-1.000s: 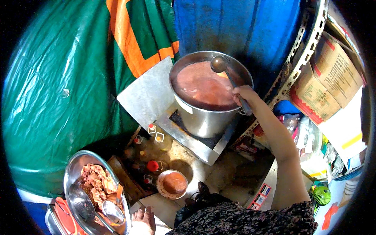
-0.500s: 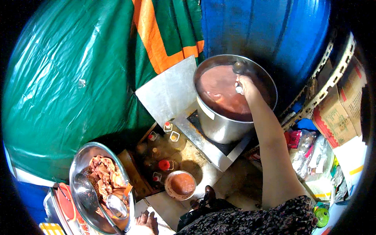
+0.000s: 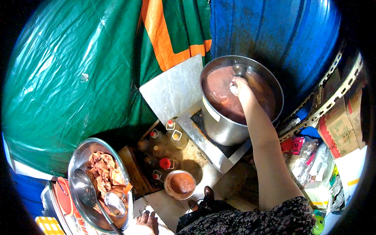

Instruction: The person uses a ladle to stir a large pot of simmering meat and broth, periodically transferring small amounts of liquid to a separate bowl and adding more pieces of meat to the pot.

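Green tarp (image 3: pixel 78 86), the largest item on my feed, hanging across the left; blue sheet (image 3: pixel 270 31), upright behind the work. Pot (image 3: pixel 225 131), tall, steel, upright on a metal stove (image 3: pixel 203 143), charged with reddish-brown liquid (image 3: pixel 217 84); it lies forward and to the right of the body, so the right arm has it within reach and the left sits well apart from it. Basin (image 3: pixel 73 158), steel, lower left, heaped with pale-brown food (image 3: pixel 103 166). Skimmer (image 3: pixel 83 184), perforated, lying in the basin, handle toward the lower edge. Bowl (image 3: pixel 167 191), on the floor near the feet, reddish contents. Left hand (image 3: pixel 145 227), at the lower edge just beside the basin's right side, fingers loosely extended, partly cut off; I see nothing held. Right hand (image 3: pixel 241 86), over the liquid inside the pot's rim, fingers closed around a handle, the two hands far apart. Ladle (image 3: pixel 239 70), the smallest visible piece, in that right grip: its cup lies just beyond the knuckles toward the pot's far wall, long axis pointing roughly away from the body, handle mostly hidden by the hand. Whether the cup dips or hovers, I cannot tell.
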A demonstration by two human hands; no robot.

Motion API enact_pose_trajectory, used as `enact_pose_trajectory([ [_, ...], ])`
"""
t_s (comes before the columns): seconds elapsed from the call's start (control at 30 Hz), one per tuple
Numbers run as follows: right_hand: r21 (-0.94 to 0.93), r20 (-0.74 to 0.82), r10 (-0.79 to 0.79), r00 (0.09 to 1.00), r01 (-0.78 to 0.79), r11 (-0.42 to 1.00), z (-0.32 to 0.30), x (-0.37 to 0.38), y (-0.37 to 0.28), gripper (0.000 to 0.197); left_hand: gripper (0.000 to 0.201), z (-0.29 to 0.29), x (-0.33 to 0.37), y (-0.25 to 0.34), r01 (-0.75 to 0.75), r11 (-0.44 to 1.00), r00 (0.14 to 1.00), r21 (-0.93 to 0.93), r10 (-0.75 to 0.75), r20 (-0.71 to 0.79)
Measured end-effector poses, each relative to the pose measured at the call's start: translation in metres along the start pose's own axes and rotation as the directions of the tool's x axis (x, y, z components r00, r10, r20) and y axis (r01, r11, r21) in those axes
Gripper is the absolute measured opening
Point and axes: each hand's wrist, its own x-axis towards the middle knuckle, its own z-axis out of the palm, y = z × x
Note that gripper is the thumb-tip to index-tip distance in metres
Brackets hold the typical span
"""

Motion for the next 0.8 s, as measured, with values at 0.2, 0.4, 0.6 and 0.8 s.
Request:
enact_pose_trajectory([
  [0.2, -0.023, 0.055, 0.059, 0.997, -0.058, 0.998, 0.009, -0.013, 0.008, 0.010, 0.040, 0.004, -0.002, 0.006, -0.169, 0.644, 0.950, 0.746, 0.308, -0.051],
  [0.4, -0.114, 0.143, 0.039, 0.989, -0.022, 0.993, -0.002, -0.034, 0.017, 0.010, 0.031, -0.004, 0.003, 0.043, -0.181, 0.736, 0.927, 0.653, 0.349, -0.137],
  [0.6, -0.321, 0.251, 0.128, 0.959, -0.043, 0.946, -0.017, -0.042, 0.016, 0.012, 0.026, -0.007, 0.004, 0.056, -0.229, 0.757, 0.910, 0.611, 0.389, -0.141],
  [0.8, -0.267, 0.315, 0.168, 0.934, -0.083, 0.960, -0.032, -0.072, 0.018, 0.011, 0.025, -0.015, 0.001, 0.084, -0.243, 0.710, 0.891, 0.662, 0.433, -0.137],
])
